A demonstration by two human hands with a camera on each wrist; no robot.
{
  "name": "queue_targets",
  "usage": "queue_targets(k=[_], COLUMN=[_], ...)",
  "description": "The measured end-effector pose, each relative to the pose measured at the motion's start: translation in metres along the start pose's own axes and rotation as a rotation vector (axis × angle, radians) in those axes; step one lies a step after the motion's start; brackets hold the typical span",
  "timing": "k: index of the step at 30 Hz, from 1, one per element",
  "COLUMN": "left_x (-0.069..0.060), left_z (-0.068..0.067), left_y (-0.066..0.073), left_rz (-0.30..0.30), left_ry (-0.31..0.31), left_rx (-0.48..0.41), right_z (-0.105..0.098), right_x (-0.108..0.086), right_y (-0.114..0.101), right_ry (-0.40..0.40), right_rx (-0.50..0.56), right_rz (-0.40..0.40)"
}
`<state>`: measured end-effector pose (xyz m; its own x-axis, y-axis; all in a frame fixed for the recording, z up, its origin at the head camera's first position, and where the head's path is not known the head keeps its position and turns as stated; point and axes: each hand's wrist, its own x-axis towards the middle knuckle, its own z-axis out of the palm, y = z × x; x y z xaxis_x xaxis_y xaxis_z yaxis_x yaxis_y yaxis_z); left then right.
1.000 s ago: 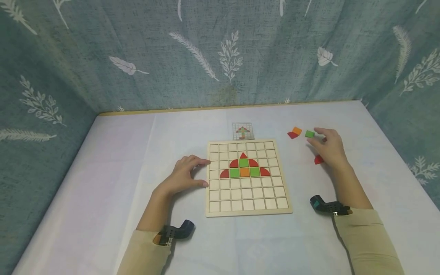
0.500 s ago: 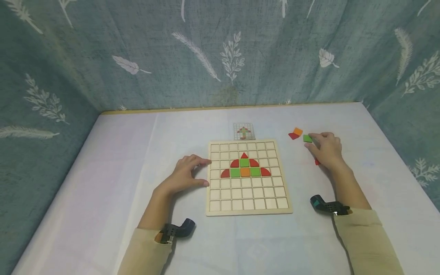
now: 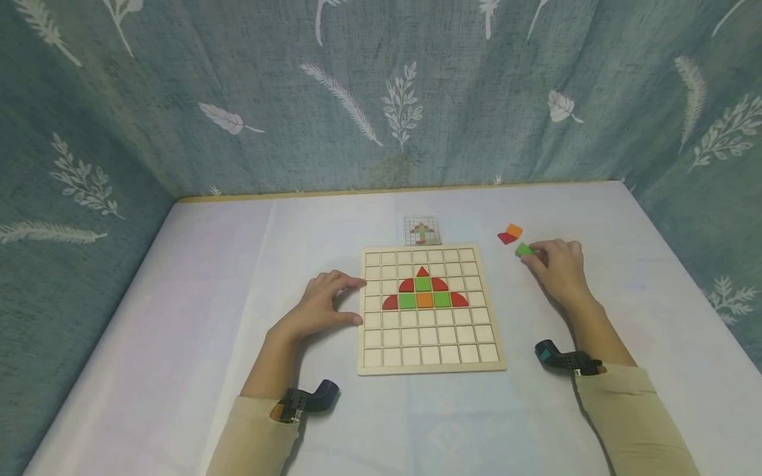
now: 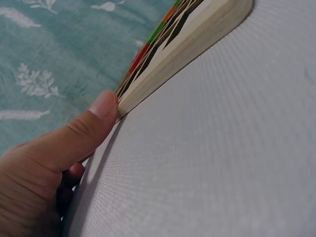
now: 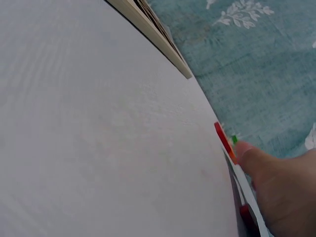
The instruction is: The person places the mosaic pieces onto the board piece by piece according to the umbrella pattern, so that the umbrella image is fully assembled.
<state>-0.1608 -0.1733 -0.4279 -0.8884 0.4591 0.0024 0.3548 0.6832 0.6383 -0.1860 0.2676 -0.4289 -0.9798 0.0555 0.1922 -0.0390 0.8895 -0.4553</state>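
Note:
A square wooden grid board [image 3: 431,369] lies on the white table, bearing a figure of red, green and orange tiles. My left hand [image 3: 318,304] rests at its left edge, index finger and thumb spread apart against the rim. In the left wrist view the thumb [image 4: 94,121] touches the board's corner edge [image 4: 163,76]. To the right of the board, my right hand [image 3: 558,270] pinches a green square tile [image 3: 523,250] between thumb and fingers, the tile tilted. Just beyond it lie an orange square tile [image 3: 514,231] and a red tile [image 3: 506,238].
A small pattern card [image 3: 421,230] with a similar figure lies behind the board. Beneath the right hand, a red tile [image 5: 247,217] shows in the right wrist view. A leaf-patterned curtain [image 3: 381,99] borders the table's back and sides.
My right hand has taken the green tile between its fingers and drawn it slightly left and toward me. My left hand has stayed at the board's edge.

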Motion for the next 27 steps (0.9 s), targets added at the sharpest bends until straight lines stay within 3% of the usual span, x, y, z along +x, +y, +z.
queue_targets(k=[6, 21, 27], left_x=[0.000, 0.002, 0.001], left_z=[0.004, -0.002, -0.003], left_y=[-0.002, 0.000, -0.001], left_rz=[-0.009, 0.022, 0.021], left_ry=[-0.017, -0.008, -0.018], left_rx=[-0.012, -0.015, -0.025], right_z=[0.004, 0.010, 0.012], right_x=[-0.006, -0.004, -0.007], right_y=[-0.009, -0.039, -0.051], right_ry=[0.026, 0.052, 0.006], right_rx=[0.064, 0.224, 0.239], right_rz=[0.002, -0.268, -0.303])
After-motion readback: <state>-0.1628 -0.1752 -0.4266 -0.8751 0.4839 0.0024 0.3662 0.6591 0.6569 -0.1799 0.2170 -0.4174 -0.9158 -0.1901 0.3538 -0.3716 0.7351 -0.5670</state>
